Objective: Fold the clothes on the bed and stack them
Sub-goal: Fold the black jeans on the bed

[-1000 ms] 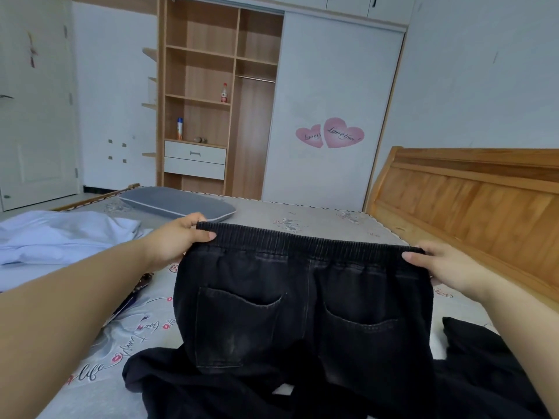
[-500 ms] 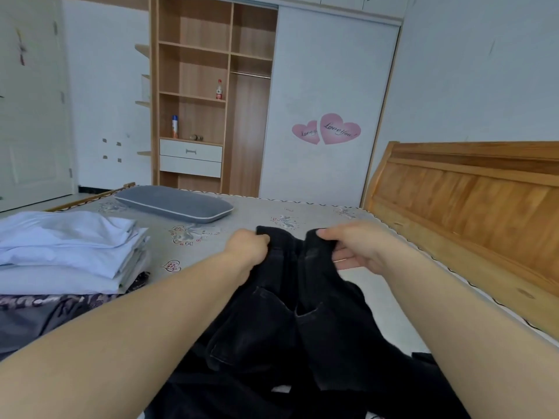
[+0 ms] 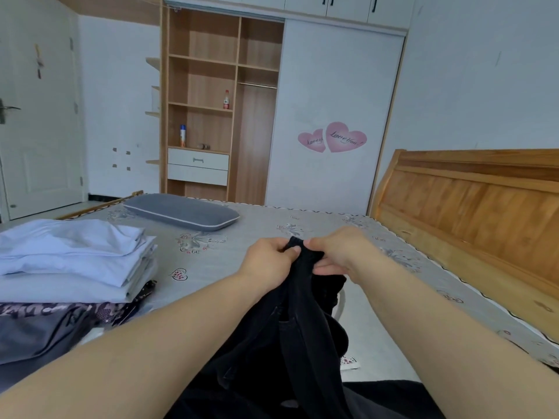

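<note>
Head view shows both hands meeting over the middle of the bed, each pinching the bunched waistband of a pair of black denim trousers. The left hand has its thumb and curled fingers clamped on the near-left side of the band; the right hand grips the same band from the right, fingers wrapped round the cloth, so the two waist corners lie touching. From that shared grip the trousers hang straight down and toward the person, their long axis running from the hands back to the lower edge of the picture, where the legs pool in a dark heap on the grey flower-printed bed sheet. This looks like the lengthwise fold, leg onto leg. The folded pile of pale blue garments sits well off to the left, nearer the left hand, so the finished trousers would probably travel that way. A grey pillow lies beyond.
</note>
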